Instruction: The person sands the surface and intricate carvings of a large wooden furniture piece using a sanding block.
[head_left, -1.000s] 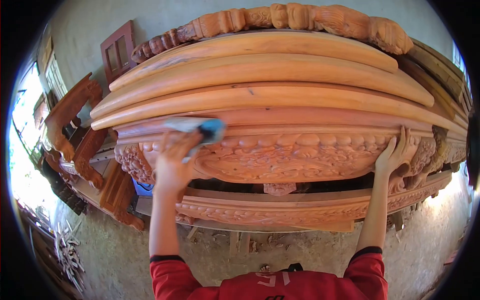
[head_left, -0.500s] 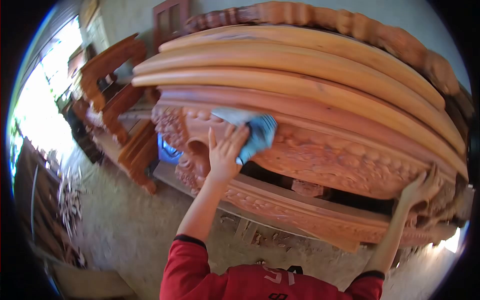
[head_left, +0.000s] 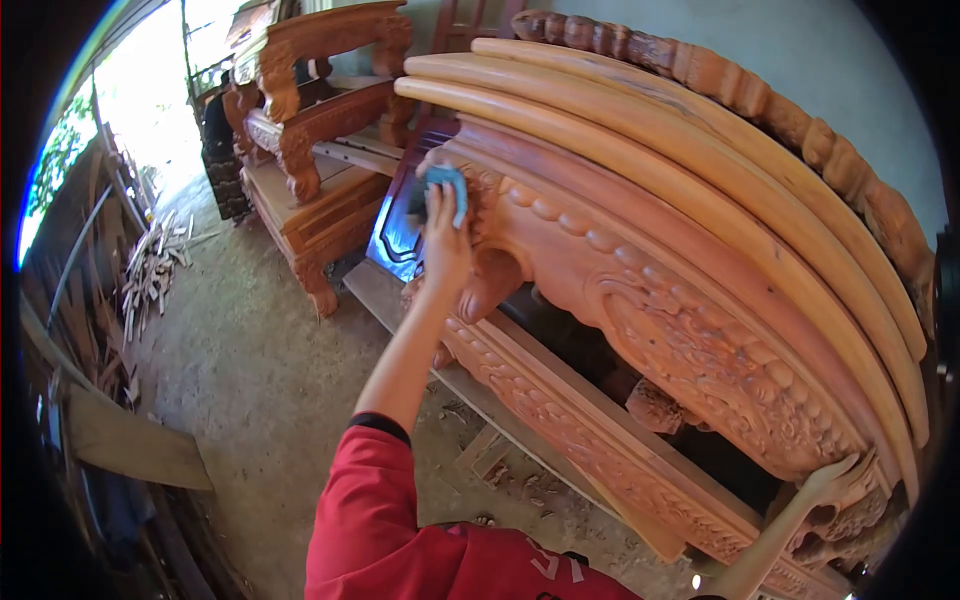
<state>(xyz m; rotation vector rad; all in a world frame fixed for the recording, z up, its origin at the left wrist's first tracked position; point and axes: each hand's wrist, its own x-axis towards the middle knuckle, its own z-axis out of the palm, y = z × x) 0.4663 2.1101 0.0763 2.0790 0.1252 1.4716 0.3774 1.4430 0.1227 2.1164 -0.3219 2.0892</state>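
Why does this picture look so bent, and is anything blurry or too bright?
In the head view, black corners and bowed boards suggest a very wide lens, though some curve may be real; in the head view, the cloth at the left hand looks blurred; also in the head view, the opening is washed out white, and the dark panel shows bluish glare.

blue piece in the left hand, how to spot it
Find the large carved wooden panel on the right. At its left end, under the person's left grip, is the blue piece. Unlike the glossy, bluish-lit surface nearby, it's small and hand-held.
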